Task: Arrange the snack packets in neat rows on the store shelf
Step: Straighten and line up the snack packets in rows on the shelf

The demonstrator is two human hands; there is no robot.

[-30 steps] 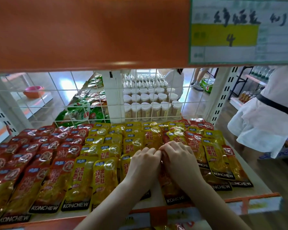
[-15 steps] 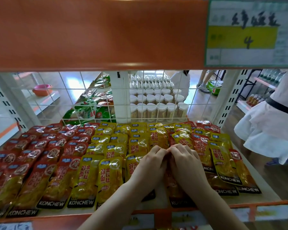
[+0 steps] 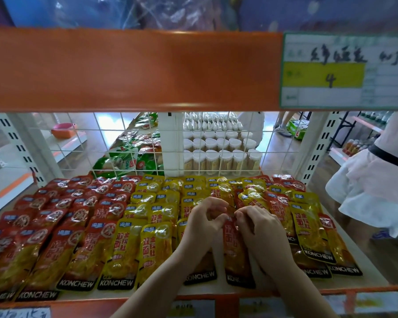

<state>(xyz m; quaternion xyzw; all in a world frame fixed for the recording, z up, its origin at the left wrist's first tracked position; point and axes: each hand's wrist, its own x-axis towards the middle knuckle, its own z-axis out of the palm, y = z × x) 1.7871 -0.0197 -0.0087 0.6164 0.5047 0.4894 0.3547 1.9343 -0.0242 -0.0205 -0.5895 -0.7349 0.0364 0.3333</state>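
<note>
The left hand (image 3: 206, 222) has lifted its fingers (image 3: 216, 203) off the packets: half a second ago both hands lay knuckle to knuckle, pressed flat on the row, and now the left fingers arch up in a loose curl with thumb and forefinger nearly meeting, holding nothing that I can make out. The right hand (image 3: 260, 228) has stayed low, its fingers (image 3: 241, 218) curled onto the top edge of the red packet (image 3: 236, 251) lying between the two wrists (whether they pinch it or only press it down is hard to tell). That packet lies lengthwise near the shelf (image 3: 216, 292) front, in the gap between the yellow packets (image 3: 156, 244) on the left and the overlapping mixed ones (image 3: 308, 228) on the right. The red rows (image 3: 62, 216) farther left look settled. Judging by this, the pressing is giving way to a fresh pick or nudge, and the untidy right-hand columns remain to be straightened.
</note>
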